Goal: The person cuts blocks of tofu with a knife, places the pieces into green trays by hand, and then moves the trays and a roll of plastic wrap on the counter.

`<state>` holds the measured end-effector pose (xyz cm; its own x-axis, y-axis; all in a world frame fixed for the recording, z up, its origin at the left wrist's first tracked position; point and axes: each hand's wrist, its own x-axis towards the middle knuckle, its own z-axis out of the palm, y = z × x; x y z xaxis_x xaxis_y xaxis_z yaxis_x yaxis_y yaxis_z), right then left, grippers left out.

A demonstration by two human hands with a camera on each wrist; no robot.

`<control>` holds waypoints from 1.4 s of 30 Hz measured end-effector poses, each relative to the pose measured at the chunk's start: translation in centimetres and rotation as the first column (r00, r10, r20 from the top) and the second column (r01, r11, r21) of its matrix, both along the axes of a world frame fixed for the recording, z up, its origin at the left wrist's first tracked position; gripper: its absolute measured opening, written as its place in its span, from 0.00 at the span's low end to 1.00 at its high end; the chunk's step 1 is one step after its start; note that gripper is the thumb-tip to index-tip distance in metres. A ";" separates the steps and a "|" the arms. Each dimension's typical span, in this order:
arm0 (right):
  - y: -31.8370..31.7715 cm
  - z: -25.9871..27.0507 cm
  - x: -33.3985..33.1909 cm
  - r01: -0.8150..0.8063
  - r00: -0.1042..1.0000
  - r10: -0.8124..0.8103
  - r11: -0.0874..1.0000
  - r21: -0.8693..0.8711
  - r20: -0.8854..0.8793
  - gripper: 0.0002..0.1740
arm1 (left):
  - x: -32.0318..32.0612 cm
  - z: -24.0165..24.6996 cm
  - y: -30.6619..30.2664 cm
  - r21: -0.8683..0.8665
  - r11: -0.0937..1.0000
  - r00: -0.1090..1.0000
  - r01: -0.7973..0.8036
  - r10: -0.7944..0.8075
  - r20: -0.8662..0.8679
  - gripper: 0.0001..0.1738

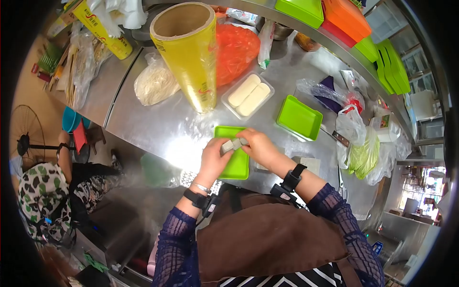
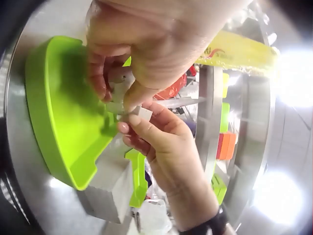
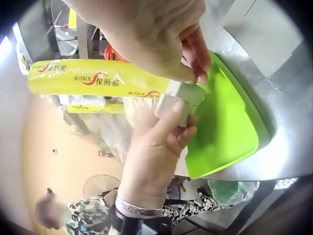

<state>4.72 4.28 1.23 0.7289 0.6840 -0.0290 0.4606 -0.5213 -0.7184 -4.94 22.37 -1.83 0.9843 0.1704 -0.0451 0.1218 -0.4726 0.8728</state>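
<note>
Over the near green tray (image 1: 234,168), my left hand (image 1: 212,160) and right hand (image 1: 262,147) meet. Between them are small pale grey blocks (image 1: 233,145), and the fingers of both hands pinch them. Fine parallel lines mark one face of a pale grey block (image 3: 185,92) in the right wrist view. There the left thumb presses along its side, and the right fingers grip its upper end. In the left wrist view the left fingers partly cover the pieces, while the right thumb and fingers pinch a squarish piece (image 2: 141,113).
Larger grey blocks (image 1: 308,165) lie right of the near tray. Beyond stand another green tray (image 1: 300,117), a clear tub with white rolls (image 1: 248,95) and an upright yellow cling-film roll (image 1: 189,62). A knife (image 1: 340,138) and bagged greens (image 1: 363,158) are at right. Another person (image 1: 48,201) sits at left.
</note>
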 end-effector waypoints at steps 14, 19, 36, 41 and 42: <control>1.1 -0.2 -0.1 0.001 0.985 0.039 0.973 -0.232 0.168 0.18 | 2.9 2.0 1.4 0.481 0.873 0.968 0.076 -0.179 0.173 0.26; 0.6 -0.2 0.4 0.060 0.960 -0.025 0.991 -0.117 0.278 0.10 | 2.6 2.4 1.4 0.553 0.833 0.960 -0.021 -0.138 0.244 0.26; 0.3 -0.7 -0.5 0.139 0.933 -0.078 0.978 -0.153 0.352 0.04 | 4.1 1.0 2.6 0.503 0.864 0.974 0.025 -0.133 0.180 0.20; 0.4 -0.7 -0.4 0.129 0.944 -0.061 0.973 -0.191 0.324 0.05 | 4.7 1.3 2.8 0.512 0.854 0.969 0.089 -0.194 0.154 0.20; 0.4 -0.7 -0.3 0.128 0.945 -0.060 0.972 -0.197 0.320 0.05 | 4.8 1.3 2.8 0.514 0.852 0.969 0.098 -0.199 0.146 0.20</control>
